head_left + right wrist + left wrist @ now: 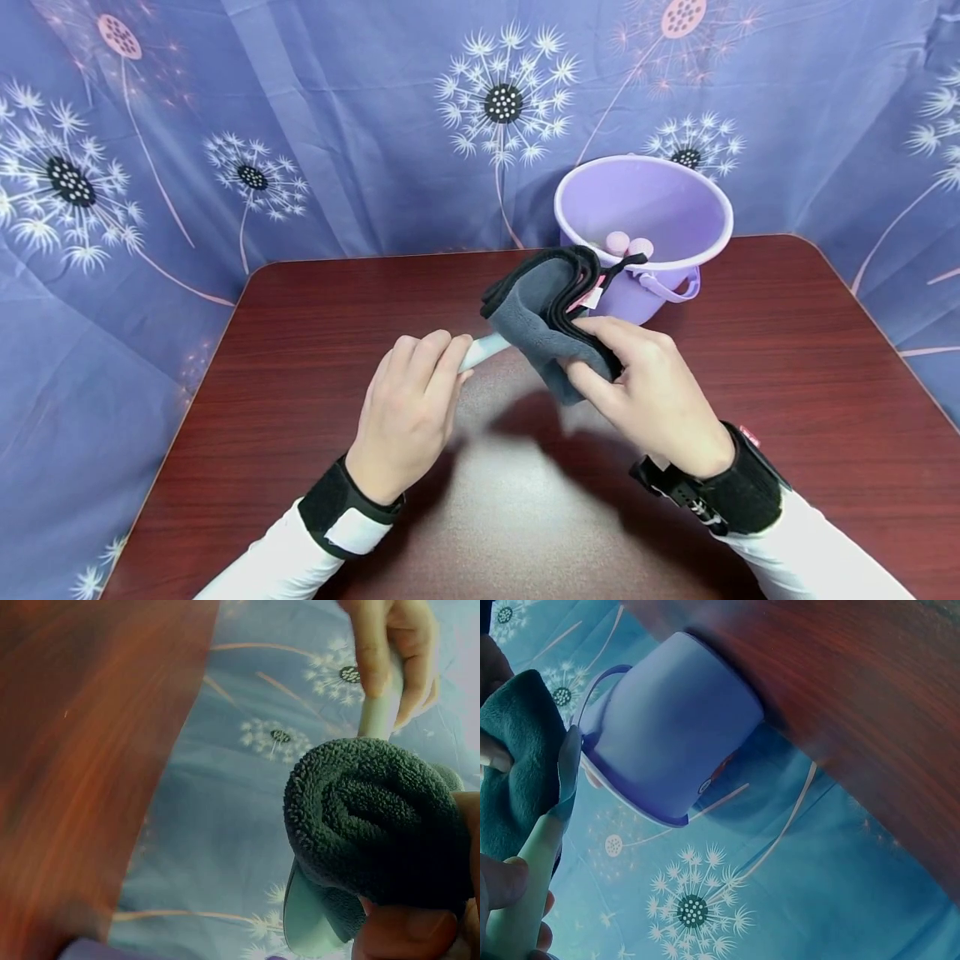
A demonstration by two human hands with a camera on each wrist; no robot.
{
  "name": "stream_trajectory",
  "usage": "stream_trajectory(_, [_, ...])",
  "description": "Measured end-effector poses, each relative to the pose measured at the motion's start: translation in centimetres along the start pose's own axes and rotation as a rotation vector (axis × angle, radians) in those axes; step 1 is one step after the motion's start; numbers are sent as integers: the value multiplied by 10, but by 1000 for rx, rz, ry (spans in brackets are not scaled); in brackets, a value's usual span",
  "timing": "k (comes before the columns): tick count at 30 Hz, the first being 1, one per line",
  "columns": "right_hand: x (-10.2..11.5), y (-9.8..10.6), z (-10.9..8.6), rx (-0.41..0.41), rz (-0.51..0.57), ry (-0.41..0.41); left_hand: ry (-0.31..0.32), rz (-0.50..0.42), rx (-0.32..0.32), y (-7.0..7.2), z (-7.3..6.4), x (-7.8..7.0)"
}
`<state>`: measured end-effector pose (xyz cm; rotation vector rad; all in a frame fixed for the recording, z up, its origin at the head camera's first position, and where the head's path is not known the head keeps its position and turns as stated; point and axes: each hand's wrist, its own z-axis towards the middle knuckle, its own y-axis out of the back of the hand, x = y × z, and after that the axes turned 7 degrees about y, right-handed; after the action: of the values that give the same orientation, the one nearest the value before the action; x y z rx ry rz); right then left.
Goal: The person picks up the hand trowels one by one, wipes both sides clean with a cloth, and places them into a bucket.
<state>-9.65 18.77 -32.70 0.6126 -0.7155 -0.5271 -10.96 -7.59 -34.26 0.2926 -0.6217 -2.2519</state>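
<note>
My left hand [408, 408] grips the pale green handle [483, 351] of a tool. Its broad, curved, round-ended blade [306, 919] shows past the cloth in the right wrist view; most of the blade is hidden. A folded dark grey cloth [542, 312] with black edging and a small white tag is bunched against the blade. My right hand [652, 387] pinches this cloth between thumb and fingers, around the tool's blade end. Both hands are raised over the table, the tool slanting up from left to right.
Behind my right hand a purple bucket [645, 200] with a side handle stands at the table's back edge. Two pink rounded ends [618, 242] show inside it. The dark red wooden table [337, 308] meets a blue dandelion-print curtain [360, 125] behind.
</note>
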Motion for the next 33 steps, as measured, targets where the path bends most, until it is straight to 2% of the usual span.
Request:
stream_trajectory(11, [3, -1, 0, 42, 157, -5, 5, -4, 16, -1, -2, -1])
stream_trajectory(15, [6, -1, 2, 43, 180, 47, 10, -16, 23, 0, -1, -1])
stream_trajectory(20, [8, -1, 5, 27, 176, 160, 22, -48, 28, 1, 0, -1])
stream_trajectory(24, [5, -1, 5, 17, 91, 226, 46, -81, 50, 1, -1, 0])
stream_trajectory(28, [2, 0, 4, 13, -70, 283, 64, -104, 74, 2, -1, 2])
stream_trajectory(33, [-2, 4, 4, 4, -242, 336, 54, -118, 67, 3, 2, 4])
